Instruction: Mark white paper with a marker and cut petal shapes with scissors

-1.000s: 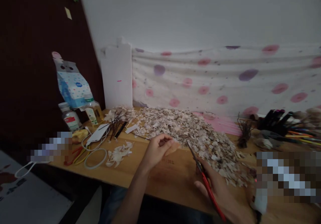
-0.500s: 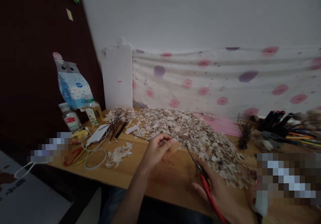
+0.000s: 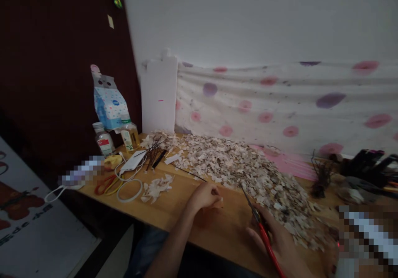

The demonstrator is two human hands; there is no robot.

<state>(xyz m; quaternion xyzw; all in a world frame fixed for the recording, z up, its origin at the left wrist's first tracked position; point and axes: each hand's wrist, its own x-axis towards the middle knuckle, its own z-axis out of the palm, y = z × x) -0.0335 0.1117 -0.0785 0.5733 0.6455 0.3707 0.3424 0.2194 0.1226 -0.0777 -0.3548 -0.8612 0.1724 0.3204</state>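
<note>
Pale flakes lie in a broad heap along the back of our wooden table, banked against a polka-dot cloth, which seems to leave the front of the table free for handwork. Our hands are apart (neither touches the heap). The right hand is clamped on red-handled scissors, tips angled toward the left hand, perhaps to keep them close to its work. Its curled fingers seem to pinch a small pale piece, though we cannot tell for certain.
</note>
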